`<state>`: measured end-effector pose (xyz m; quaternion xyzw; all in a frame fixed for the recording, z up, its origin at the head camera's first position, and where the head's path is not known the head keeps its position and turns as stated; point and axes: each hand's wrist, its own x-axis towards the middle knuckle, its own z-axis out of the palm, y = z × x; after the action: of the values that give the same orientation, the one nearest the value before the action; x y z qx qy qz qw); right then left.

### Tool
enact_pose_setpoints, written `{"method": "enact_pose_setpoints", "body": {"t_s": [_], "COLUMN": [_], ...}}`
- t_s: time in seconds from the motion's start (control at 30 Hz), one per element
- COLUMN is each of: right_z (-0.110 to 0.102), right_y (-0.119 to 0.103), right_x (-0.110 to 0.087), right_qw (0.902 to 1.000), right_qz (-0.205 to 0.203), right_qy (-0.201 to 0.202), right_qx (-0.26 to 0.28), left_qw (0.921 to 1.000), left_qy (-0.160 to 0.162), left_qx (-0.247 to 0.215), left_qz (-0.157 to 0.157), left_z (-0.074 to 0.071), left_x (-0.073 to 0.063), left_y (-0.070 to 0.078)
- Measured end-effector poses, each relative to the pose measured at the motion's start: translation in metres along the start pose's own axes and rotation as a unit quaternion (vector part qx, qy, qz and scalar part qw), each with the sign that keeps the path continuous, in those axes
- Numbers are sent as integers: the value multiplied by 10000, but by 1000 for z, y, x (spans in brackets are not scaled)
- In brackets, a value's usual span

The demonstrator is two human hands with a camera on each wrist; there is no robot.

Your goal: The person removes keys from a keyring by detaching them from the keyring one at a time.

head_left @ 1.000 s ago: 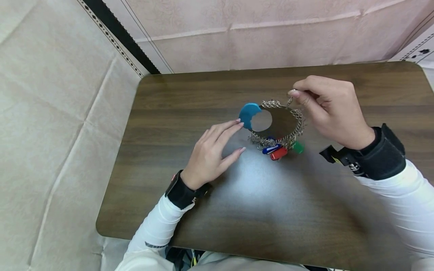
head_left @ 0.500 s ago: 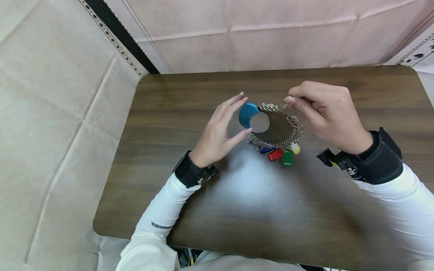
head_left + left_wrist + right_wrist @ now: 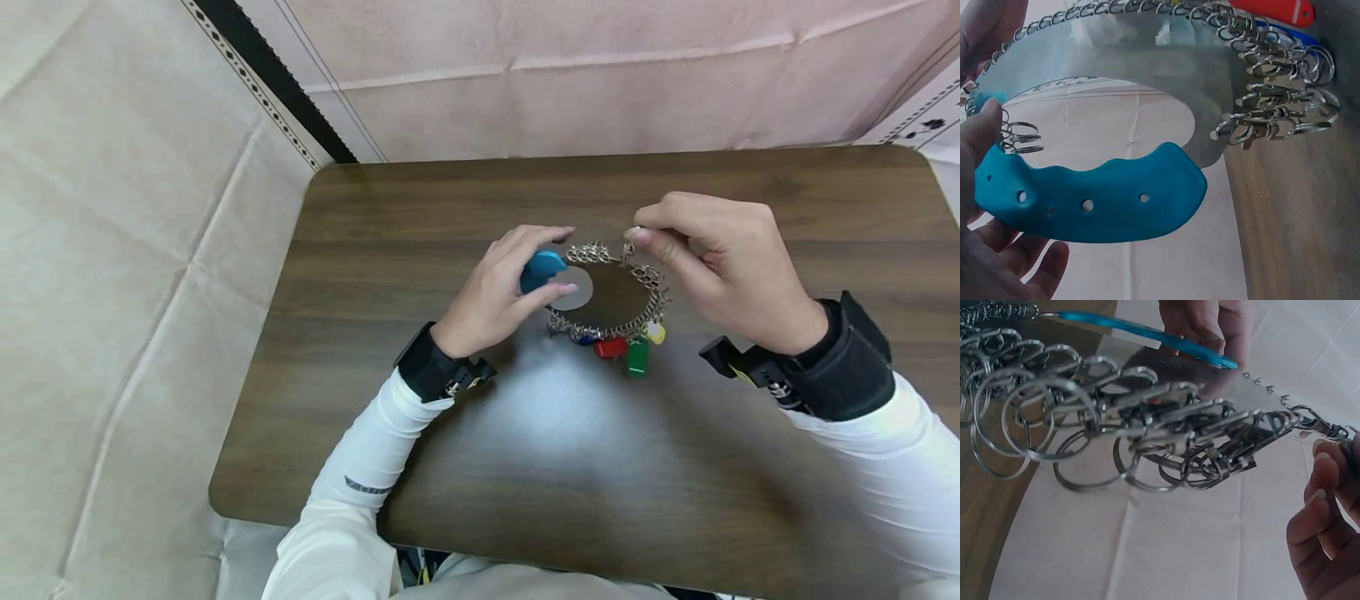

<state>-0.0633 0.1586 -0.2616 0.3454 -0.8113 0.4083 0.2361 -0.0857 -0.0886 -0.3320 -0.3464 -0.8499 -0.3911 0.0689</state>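
Observation:
A round metal plate (image 3: 1210, 69) with a blue handle (image 3: 542, 271) and a handle opening is hung round its rim with several snap hooks and split rings (image 3: 1079, 431). My left hand (image 3: 491, 287) grips the handle at one end, its thumb (image 3: 988, 122) over the near side and other fingers curled behind. My right hand (image 3: 720, 262) pinches a small snap hook (image 3: 1329, 428) at the far right of the rim. Red (image 3: 611, 347), green (image 3: 637, 358) and yellow (image 3: 656, 332) key tags dangle at the lower edge; a blue one (image 3: 585, 340) is partly hidden.
Beneath both hands is a brown wooden table (image 3: 570, 475). Pale cloth sheets (image 3: 645, 83) hang behind it and on the left. Each wrist wears a black strap (image 3: 840, 367) with a small camera.
My left hand has gone from touching the handle with straight fingertips to closing round it. The plate has dipped slightly toward me; my right hand has lowered slightly, still pinching the hook.

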Motion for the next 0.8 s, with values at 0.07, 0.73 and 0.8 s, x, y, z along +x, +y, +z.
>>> {"method": "enact_pose_setpoints", "body": {"t_s": [0.07,0.73,0.8], "right_z": [0,2,0], "right_y": [0,3,4], "right_x": [-1,-5,-7], "right_qw": [10000,9991,9984], "right_qz": [-16,407,561], "right_qy": [2,59,13], "right_qx": [-11,100,64], "left_qw": [9999,9895,9906], "left_qy": [-78,-150,-9], "left_qx": [-101,-1408,-1356], "left_qz": [-53,-280,-193], "left_z": [0,15,16], "left_x": [0,-10,-11], "left_y": [1,-3,-4]}}
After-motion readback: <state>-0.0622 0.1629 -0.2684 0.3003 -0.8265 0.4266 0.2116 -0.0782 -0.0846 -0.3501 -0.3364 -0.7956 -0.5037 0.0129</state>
